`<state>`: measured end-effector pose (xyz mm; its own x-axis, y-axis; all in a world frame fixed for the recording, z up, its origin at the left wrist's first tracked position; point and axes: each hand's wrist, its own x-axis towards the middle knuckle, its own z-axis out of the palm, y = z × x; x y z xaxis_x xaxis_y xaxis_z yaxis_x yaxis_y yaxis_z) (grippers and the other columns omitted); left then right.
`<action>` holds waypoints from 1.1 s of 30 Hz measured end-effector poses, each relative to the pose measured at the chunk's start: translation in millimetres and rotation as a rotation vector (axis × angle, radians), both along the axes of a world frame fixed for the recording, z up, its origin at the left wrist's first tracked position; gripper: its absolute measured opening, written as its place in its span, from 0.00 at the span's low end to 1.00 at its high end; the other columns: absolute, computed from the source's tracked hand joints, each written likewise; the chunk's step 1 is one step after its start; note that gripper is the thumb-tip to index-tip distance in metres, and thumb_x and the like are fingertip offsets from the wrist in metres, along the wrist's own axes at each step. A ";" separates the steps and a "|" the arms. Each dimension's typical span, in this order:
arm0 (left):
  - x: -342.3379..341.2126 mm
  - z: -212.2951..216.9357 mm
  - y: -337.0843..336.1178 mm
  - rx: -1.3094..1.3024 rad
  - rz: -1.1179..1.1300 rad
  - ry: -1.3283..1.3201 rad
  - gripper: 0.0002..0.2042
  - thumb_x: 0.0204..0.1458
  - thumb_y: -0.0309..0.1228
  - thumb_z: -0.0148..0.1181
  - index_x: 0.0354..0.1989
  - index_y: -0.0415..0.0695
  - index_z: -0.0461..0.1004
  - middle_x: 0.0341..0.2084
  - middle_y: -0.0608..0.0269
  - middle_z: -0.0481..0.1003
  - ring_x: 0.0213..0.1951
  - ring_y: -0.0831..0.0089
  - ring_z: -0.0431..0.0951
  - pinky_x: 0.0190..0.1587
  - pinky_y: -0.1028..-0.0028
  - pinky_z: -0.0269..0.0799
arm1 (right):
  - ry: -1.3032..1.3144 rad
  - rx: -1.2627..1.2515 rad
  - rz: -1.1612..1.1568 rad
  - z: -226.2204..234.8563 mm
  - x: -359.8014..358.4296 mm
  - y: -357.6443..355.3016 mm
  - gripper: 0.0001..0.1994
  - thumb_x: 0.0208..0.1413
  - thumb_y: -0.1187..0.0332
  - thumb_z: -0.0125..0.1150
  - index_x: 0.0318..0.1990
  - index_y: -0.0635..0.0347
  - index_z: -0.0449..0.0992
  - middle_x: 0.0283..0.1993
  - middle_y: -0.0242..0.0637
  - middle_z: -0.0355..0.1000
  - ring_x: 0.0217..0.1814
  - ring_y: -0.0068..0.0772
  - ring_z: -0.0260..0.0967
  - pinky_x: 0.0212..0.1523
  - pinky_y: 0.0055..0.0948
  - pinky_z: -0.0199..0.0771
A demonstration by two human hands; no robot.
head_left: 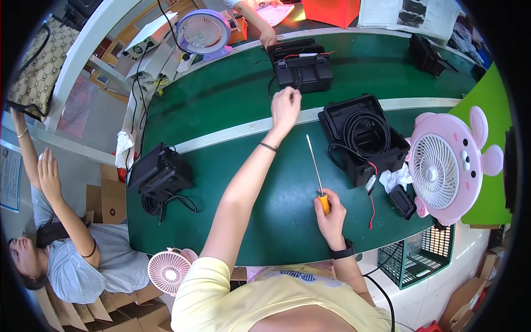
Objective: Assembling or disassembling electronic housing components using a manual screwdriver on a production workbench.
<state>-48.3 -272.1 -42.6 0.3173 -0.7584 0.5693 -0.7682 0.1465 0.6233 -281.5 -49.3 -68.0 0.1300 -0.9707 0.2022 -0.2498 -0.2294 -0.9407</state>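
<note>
On the green desk (238,182), work on the black boxes is looking partly done: the far black box (303,69) is sitting closed with its lead trailing, while the near open box (365,138) is lying with cable coiled inside and red wire hanging out, seemingly awaiting attention. The left hand (285,108) is stretching forward, fingertips pinching that far box's thin black lead. The right hand (331,213) is gripping a yellow-handled screwdriver (316,171), fingers wrapped tight, shaft pointing away.
</note>
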 end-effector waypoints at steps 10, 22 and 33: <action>35.0 55.0 181.4 0.216 0.168 -0.038 0.17 0.61 0.36 0.58 0.21 0.41 0.77 0.20 0.57 0.73 0.28 0.58 0.75 0.33 0.61 0.70 | -0.033 -0.016 -0.057 -5.6 -4.6 -1.0 0.15 0.59 0.74 0.65 0.52 0.60 0.73 0.35 0.38 0.77 0.33 0.28 0.75 0.35 0.26 0.74; 36.2 39.2 148.6 0.108 0.077 -0.409 0.33 0.47 0.45 0.72 0.58 0.41 0.69 0.55 0.50 0.67 0.61 0.51 0.64 0.62 0.55 0.64 | -0.132 -0.106 0.160 -9.1 0.2 -2.4 0.17 0.67 0.71 0.57 0.61 0.61 0.66 0.39 0.36 0.78 0.31 0.23 0.71 0.35 0.23 0.74; -39.2 14.3 286.0 -0.109 0.072 -0.171 0.23 0.39 0.23 0.72 0.47 0.44 0.74 0.45 0.52 0.67 0.53 0.50 0.67 0.56 0.55 0.67 | -0.445 -0.053 0.021 0.8 -0.6 4.6 0.18 0.71 0.70 0.49 0.65 0.60 0.59 0.61 0.39 0.68 0.35 0.17 0.66 0.35 0.19 0.71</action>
<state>-87.4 13.9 -28.3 0.2599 -0.6683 0.6970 -0.8725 0.1467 0.4661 -282.1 -44.7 -67.2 0.0392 -0.9555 0.2924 0.1815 -0.2810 -0.9424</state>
